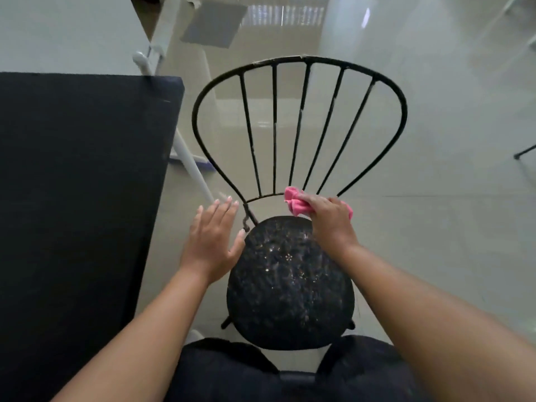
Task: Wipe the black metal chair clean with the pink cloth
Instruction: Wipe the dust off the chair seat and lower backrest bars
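Note:
The black metal chair (pixel 290 285) stands right in front of me, its round seat speckled with pale dust and its fan-shaped back of thin bars rising behind. My right hand (pixel 330 219) grips the bunched pink cloth (pixel 295 203) at the bottom rail of the backrest, just above the seat's rear edge. My left hand (pixel 213 239) is flat with fingers straight, hovering at the seat's left rear side beside the bent bracket; it holds nothing.
A black-topped table (pixel 78 184) fills the left side, close to the chair, with white legs (pixel 191 166) slanting behind it. Glossy pale floor tiles (pixel 435 169) lie to the right. A dark thin stand foot (pixel 525 152) shows at the right edge.

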Available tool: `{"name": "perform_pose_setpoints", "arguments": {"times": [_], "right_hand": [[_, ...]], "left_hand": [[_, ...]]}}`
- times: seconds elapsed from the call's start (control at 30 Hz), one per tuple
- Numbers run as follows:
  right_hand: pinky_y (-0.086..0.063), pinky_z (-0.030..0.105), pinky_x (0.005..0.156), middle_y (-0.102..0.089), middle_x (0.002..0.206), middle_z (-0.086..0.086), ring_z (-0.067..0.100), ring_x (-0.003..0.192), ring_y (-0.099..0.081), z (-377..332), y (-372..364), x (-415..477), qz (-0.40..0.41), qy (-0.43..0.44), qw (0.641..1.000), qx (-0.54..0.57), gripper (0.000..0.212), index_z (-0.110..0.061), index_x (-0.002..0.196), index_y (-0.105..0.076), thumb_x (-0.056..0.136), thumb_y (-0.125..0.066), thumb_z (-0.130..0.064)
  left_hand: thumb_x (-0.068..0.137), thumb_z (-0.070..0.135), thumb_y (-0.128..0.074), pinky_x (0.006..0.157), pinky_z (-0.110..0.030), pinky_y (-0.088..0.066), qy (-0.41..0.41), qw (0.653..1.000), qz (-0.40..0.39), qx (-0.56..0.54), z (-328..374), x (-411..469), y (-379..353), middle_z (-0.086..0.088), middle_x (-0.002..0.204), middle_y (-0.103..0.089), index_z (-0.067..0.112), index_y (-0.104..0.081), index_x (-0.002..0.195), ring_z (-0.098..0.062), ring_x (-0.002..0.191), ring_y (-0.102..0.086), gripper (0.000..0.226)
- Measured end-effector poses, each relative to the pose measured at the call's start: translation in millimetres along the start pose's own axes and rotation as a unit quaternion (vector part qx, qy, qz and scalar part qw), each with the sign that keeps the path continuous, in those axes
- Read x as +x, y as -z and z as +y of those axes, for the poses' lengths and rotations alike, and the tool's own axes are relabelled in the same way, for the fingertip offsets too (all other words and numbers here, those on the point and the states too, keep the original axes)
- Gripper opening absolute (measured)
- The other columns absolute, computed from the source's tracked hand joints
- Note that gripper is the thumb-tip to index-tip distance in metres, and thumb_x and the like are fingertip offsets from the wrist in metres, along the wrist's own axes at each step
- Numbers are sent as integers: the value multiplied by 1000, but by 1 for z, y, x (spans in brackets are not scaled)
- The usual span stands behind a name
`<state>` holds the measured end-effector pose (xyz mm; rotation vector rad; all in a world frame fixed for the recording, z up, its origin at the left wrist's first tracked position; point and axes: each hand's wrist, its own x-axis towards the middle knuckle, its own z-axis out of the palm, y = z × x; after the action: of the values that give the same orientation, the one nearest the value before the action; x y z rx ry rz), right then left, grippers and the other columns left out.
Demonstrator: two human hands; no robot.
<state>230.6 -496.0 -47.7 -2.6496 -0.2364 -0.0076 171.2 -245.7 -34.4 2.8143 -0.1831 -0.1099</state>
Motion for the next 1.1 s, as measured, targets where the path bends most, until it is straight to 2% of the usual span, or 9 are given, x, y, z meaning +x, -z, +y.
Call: {"name": "perform_pose_setpoints", "arguments": {"times": [0.17,0.3,0.43,0.5,0.6,0.73,0.87,0.97,1.1], "right_hand": [[-47,38,85,-71,103,-8,15,92,-61,69,-23,1,-47,-72,992,92,25,-32,111,-69,94,-59,-17],[-39,26,79,-67,108,-5,10,92,-55,117,-73,-1,-72,-85,989,100,23,-22,115,-69,96,-57,-16],[-36,22,89,-64,116,-3,12,101,-55,139,-115,4,-89,-73,988,103,26,-17,118,-69,95,-58,-13],[-37,24,93,-65,117,0,17,103,-57,147,-129,9,-86,-49,991,89,25,-16,116,-70,94,-58,-11],[-42,38,96,-64,120,1,26,105,-55,158,-144,12,-92,-15,995,45,25,-19,115,-71,95,-57,-11],[-39,40,93,-63,124,-1,28,105,-47,173,-163,6,-80,-5,997,17,30,-21,117,-70,97,-52,-9],[-37,33,88,-62,122,-2,29,104,-46,182,-177,4,-44,8,999,22,29,-22,117,-69,97,-51,-10],[-29,25,83,-62,122,-2,28,104,-46,185,-182,3,-25,12,999,23,29,-21,118,-69,98,-50,-11],[-31,28,82,-63,119,-2,28,105,-45,185,-188,-4,12,10,1000,23,29,-21,119,-68,99,-49,-14]], "left_hand": [[89,50,-23,121,-44,-10,12,999,-41,-9,12,1,-70,-4,156,-33,14,-34,150,-23,146,-23,71],[90,50,-19,121,-43,-10,13,997,-71,7,5,-2,-141,-3,158,-31,15,-33,150,-23,146,-22,71],[93,51,-21,121,-43,-10,31,994,-100,18,1,-25,-198,-3,161,-23,16,-29,152,-23,148,-17,70],[93,52,-25,121,-44,-11,40,993,-110,30,-3,-35,-219,-3,161,-21,15,-29,152,-23,148,-16,69],[94,54,-28,120,-45,-11,53,990,-116,54,-11,-47,-245,-3,163,-15,16,-24,154,-25,149,-13,71],[95,56,-29,120,-44,-3,56,991,-100,70,-17,-58,-272,-3,163,-12,17,-20,155,-24,150,-6,72],[96,54,-31,120,-46,-10,52,994,-57,84,-19,-61,-282,-2,163,-17,19,-25,154,-24,150,-10,69],[95,55,-30,120,-47,-12,48,995,-34,81,-20,-62,-284,0,162,-17,20,-25,154,-22,150,-10,69],[94,58,-28,121,-44,-8,48,995,-15,84,-21,-63,-285,2,162,-17,22,-25,154,-21,150,-9,70]]}}
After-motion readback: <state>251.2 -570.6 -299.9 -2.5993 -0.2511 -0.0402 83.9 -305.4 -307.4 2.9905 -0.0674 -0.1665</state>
